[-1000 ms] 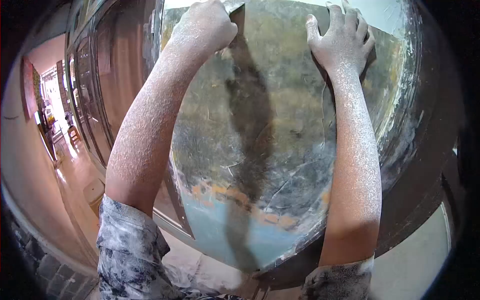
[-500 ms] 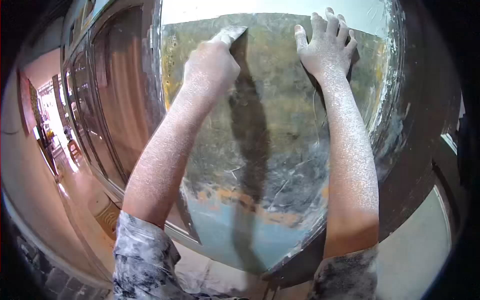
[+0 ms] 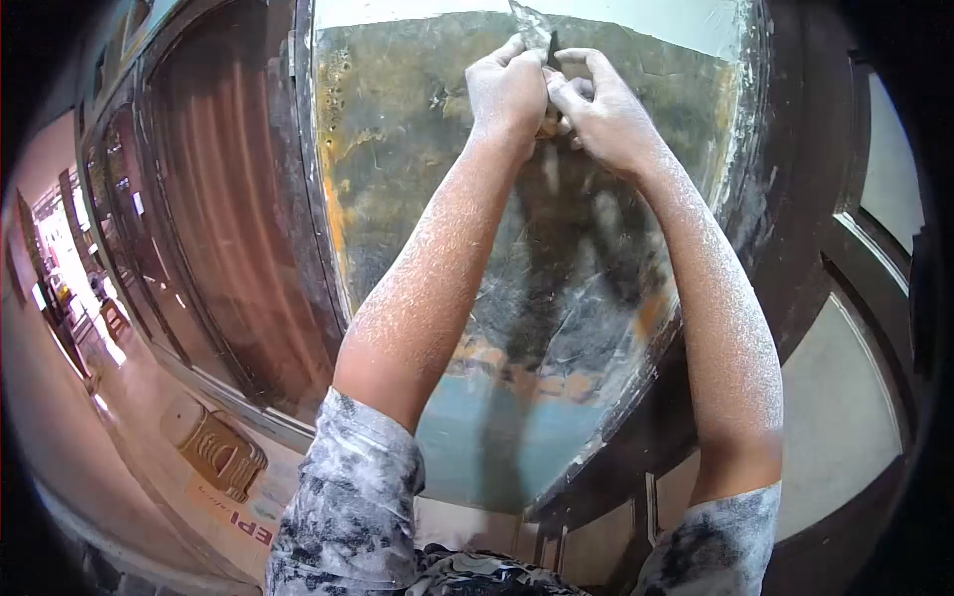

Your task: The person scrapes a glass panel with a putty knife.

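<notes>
At the top centre my left hand [image 3: 510, 91] is closed round a small scraper [image 3: 533, 28], whose pale, dusty blade points up toward the white upper edge of the wall. Close beside it on the right, my right hand [image 3: 604, 114] has its fingers bent, with thumb and fingertips at the scraper's lower end; what they hold, if anything, is hidden. Both hands and forearms carry white dust. Behind them lies the mottled brown-grey wall panel [image 3: 397, 189], with a light blue strip at its foot.
A glazed door with a reddish curtain [image 3: 234, 199] stands at the left. Dark wooden framing [image 3: 835, 238] runs along the right. A brown plastic stool [image 3: 221, 459] is on the floor at the lower left, with a bright passage beyond.
My right hand has come off the wall and moved left to the scraper, its spread fingers now bent. My left hand has shifted right, the blade turned upward. The view has turned slightly.
</notes>
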Demonstrator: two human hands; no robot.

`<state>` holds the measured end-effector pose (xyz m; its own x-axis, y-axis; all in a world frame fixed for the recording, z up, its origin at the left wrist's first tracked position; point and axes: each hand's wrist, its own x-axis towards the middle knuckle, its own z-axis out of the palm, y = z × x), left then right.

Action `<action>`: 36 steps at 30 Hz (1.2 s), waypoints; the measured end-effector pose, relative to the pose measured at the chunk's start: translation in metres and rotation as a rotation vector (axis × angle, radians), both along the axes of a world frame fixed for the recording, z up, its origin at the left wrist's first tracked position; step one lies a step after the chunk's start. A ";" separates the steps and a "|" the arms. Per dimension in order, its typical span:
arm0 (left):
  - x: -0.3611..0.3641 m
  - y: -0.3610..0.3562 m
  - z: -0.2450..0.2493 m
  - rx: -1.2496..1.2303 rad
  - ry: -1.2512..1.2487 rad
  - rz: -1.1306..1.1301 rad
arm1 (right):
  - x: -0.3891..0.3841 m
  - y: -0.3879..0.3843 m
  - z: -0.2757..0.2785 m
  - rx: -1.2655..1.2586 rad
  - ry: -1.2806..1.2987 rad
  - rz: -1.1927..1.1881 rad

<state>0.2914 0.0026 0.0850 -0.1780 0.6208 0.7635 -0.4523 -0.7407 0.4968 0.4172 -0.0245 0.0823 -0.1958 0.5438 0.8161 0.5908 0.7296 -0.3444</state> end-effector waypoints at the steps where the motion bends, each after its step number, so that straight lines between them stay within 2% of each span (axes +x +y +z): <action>1: 0.003 -0.004 0.000 -0.035 -0.036 -0.195 | 0.000 0.010 -0.002 0.013 0.027 0.132; 2: 0.009 -0.009 -0.004 -0.127 -0.041 -0.216 | -0.001 0.012 -0.002 0.011 0.026 0.119; 4: 0.014 -0.004 -0.006 -0.153 -0.057 -0.330 | -0.004 0.008 -0.003 0.125 0.079 0.002; 5: 0.013 -0.001 -0.009 -0.158 -0.058 -0.345 | -0.001 0.003 -0.008 0.127 0.118 0.026; 6: 0.009 0.003 -0.011 0.016 0.146 -0.037 | 0.003 -0.005 -0.008 0.124 0.116 0.010; 7: 0.002 0.008 -0.012 0.197 0.345 0.273 | 0.010 -0.012 -0.006 0.202 0.049 -0.182; 8: -0.010 0.015 -0.011 0.377 0.430 0.752 | 0.020 -0.016 -0.005 0.278 -0.015 -0.376; 9: -0.027 0.024 -0.008 0.581 0.461 0.983 | 0.034 -0.017 -0.005 0.291 0.003 -0.417; 10: -0.046 0.041 -0.008 0.642 0.485 1.142 | 0.047 -0.021 -0.005 0.262 -0.059 -0.532; 12: -0.085 0.043 -0.005 0.639 0.537 1.322 | 0.068 -0.039 0.002 0.148 -0.264 -0.701; 13: -0.106 0.063 -0.006 0.617 0.544 1.468 | 0.079 -0.040 0.002 0.149 -0.263 -0.713; 15: -0.138 0.083 -0.019 0.503 0.640 1.624 | 0.100 -0.037 -0.002 0.116 -0.083 -0.691; 16: -0.146 0.095 -0.031 0.417 0.680 1.704 | 0.111 -0.028 -0.007 0.210 -0.136 -0.758; 18: -0.155 0.110 -0.049 0.463 0.647 1.656 | 0.117 -0.027 -0.012 0.207 -0.112 -0.719; 20: -0.159 0.114 -0.052 0.465 0.628 1.622 | 0.126 -0.018 -0.002 0.198 -0.152 -0.794; 22: -0.161 0.114 -0.052 0.492 0.613 1.605 | 0.117 -0.019 0.006 0.458 -0.187 -0.797; 23: -0.161 0.116 -0.052 0.511 0.586 1.607 | 0.111 -0.032 0.015 0.224 -0.129 -0.766; 24: -0.162 0.117 -0.053 0.513 0.586 1.600 | 0.111 -0.030 0.018 0.176 -0.095 -0.834; 27: -0.164 0.119 -0.054 0.534 0.560 1.577 | 0.105 -0.034 0.017 0.253 -0.105 -0.871; 29: -0.163 0.120 -0.055 0.535 0.554 1.574 | 0.094 -0.047 0.025 0.134 -0.123 -0.937; 30: -0.164 0.120 -0.054 0.537 0.552 1.581 | 0.111 -0.034 0.023 0.399 -0.283 -1.076; 32: -0.163 0.119 -0.056 0.528 0.549 1.571 | 0.133 -0.021 0.030 0.738 -0.381 -0.999; 33: -0.164 0.119 -0.055 0.528 0.544 1.568 | 0.129 -0.024 0.032 0.738 -0.385 -1.006; 35: -0.163 0.118 -0.055 0.541 0.538 1.555 | 0.121 -0.031 0.037 0.467 -0.363 -0.868; 36: -0.163 0.118 -0.055 0.542 0.535 1.558 | 0.114 -0.031 0.038 0.360 -0.290 -0.882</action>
<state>0.1282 0.1205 0.0301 0.0097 -0.1998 0.9798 0.9092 -0.4061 -0.0918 0.5312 -0.0557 0.1204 -0.0587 0.3199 0.9456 0.9983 0.0220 0.0546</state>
